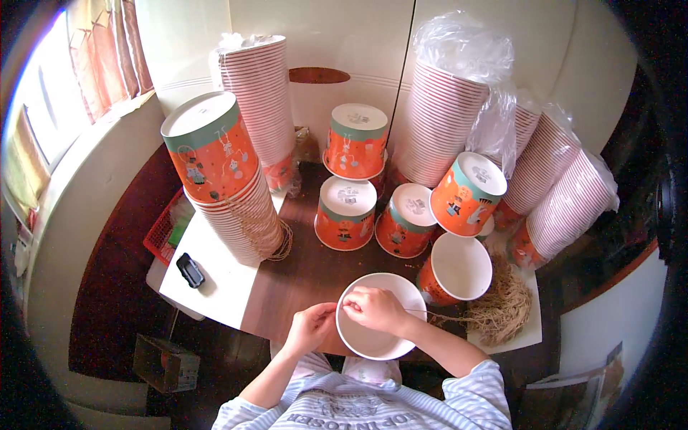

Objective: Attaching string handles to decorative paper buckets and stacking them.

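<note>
Both hands [344, 319] pinch thin twine [437, 315] at paper bucket [380, 344] rim; twine barely visible, bucket base hidden below desk [301, 279] edge.

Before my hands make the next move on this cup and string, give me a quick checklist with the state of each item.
1. Open cup in front of both hands: ok.
2. Right hand over the cup's rim, pinching the string: ok.
3. Left hand beside the rim: ok; its grip on the string: cannot tell.
4. String pile close on the right: ok.
5. Next open cup within easy reach: ok.
6. String threaded through the cup: cannot tell.
</note>
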{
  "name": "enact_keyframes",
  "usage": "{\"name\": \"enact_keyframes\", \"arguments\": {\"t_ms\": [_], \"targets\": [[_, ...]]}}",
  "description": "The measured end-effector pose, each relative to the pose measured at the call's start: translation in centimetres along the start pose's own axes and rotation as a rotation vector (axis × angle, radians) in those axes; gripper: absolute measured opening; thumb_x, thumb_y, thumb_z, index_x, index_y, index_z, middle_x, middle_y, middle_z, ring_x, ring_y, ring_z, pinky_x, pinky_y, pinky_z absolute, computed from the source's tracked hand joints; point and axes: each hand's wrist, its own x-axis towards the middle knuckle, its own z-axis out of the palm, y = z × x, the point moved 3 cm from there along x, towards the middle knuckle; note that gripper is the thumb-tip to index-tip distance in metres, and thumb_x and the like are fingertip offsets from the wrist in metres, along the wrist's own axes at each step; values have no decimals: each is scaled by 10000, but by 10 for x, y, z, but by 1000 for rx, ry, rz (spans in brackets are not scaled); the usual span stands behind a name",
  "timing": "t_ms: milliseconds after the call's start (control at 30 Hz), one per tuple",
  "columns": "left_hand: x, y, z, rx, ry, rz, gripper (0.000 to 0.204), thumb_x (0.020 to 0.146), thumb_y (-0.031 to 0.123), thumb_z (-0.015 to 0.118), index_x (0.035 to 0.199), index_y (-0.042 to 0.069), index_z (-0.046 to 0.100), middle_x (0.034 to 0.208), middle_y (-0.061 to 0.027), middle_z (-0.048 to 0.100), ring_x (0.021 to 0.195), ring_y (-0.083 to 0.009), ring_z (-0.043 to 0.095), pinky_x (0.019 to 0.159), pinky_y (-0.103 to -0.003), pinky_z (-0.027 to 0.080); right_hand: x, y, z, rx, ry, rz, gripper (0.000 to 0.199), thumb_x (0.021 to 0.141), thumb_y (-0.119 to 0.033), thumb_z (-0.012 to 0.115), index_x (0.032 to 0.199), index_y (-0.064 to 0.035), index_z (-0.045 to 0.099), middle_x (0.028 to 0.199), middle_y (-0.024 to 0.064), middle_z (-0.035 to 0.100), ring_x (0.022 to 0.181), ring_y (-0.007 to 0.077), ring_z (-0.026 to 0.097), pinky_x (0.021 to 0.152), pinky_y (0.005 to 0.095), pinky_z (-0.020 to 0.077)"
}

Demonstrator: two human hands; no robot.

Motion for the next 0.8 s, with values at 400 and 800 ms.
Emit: {"name": "enact_keyframes", "arguments": {"t_ms": [400, 800], "targets": [[0, 5, 0, 137, 36, 11, 206, 790, 18, 531, 990, -7, 577, 865, -113, 621, 796, -152, 594, 693, -258, 488, 0, -1, 2, -4, 24, -2, 110, 742, -194, 565, 767, -95, 606, 737, 74, 602, 659, 247, 593, 573, 364, 479], [7, 17, -11, 331, 106, 147, 134, 725, 20, 563, 859, 26, 577, 755, -120, 613, 662, -204, 617, 599, -282, 491, -1, 1, 3, 7, -64, 25, 155, 754, -242, 557, 805, -105, 609, 774, 79, 612, 695, 252, 599, 592, 384, 481]]}}
